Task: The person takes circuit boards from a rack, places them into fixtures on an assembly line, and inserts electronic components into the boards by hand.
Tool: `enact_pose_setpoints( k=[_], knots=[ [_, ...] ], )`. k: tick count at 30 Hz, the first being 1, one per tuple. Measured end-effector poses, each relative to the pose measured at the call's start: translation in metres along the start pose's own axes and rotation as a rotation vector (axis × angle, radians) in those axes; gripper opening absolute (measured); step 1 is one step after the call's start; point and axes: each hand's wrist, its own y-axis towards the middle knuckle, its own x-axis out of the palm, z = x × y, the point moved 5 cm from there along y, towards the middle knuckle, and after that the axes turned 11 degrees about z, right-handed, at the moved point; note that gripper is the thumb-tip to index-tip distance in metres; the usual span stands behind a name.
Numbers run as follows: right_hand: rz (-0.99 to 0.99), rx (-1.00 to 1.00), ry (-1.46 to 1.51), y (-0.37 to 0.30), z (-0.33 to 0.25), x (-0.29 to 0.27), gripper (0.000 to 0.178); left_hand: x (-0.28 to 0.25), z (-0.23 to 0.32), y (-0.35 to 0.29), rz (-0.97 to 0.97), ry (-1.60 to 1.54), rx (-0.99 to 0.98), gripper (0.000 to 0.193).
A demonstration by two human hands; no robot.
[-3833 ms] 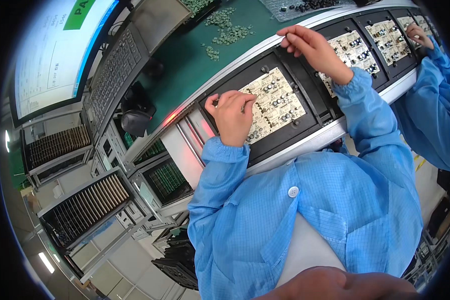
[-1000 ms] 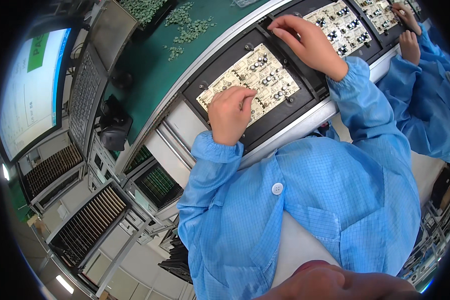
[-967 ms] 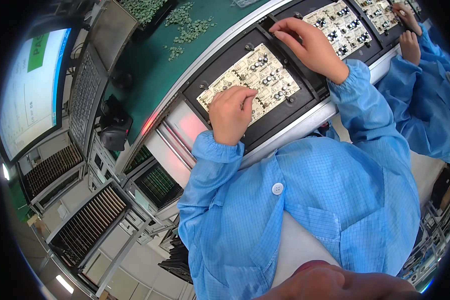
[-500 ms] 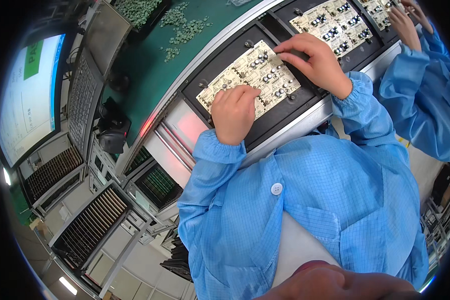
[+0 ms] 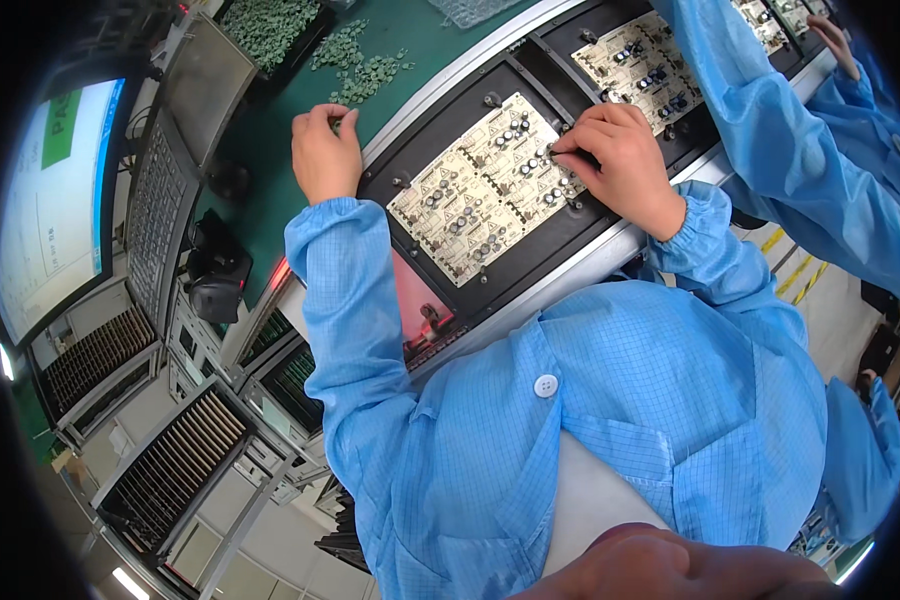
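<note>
Right hand (image 5: 618,160) (grip unclear) overlaps circuit board (image 5: 473,195).

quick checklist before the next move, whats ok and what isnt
1. Circuit board lying inside its black tray: ok.
2. Right hand at the board's right side: ok.
3. Part in the right hand's fingers: cannot tell, the grip hides it.
4. Left hand clear of the board: ok, over the green mat.
5. Small green parts tidy: not ok, many lie scattered on the mat.
6. Co-worker's sleeve clear of this board: ok.
</note>
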Motion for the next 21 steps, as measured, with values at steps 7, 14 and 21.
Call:
enact_pose_setpoints(
  k=[7,14,21],
  knots=[
    [0.031,-0.097,-0.122,0.003,-0.006,-0.002,0.015,-0.015,0.011,-0.004,0.067,-0.063,-0.037,0.01],
    [0.049,-0.148,-0.312,0.001,-0.017,0.005,0.015,-0.021,0.012,-0.005,0.244,-0.002,0.119,0.009],
    [-0.031,-0.228,-0.318,0.003,-0.015,0.007,0.013,-0.016,-0.006,-0.002,0.188,-0.247,-0.124,0.01]
  ],
)
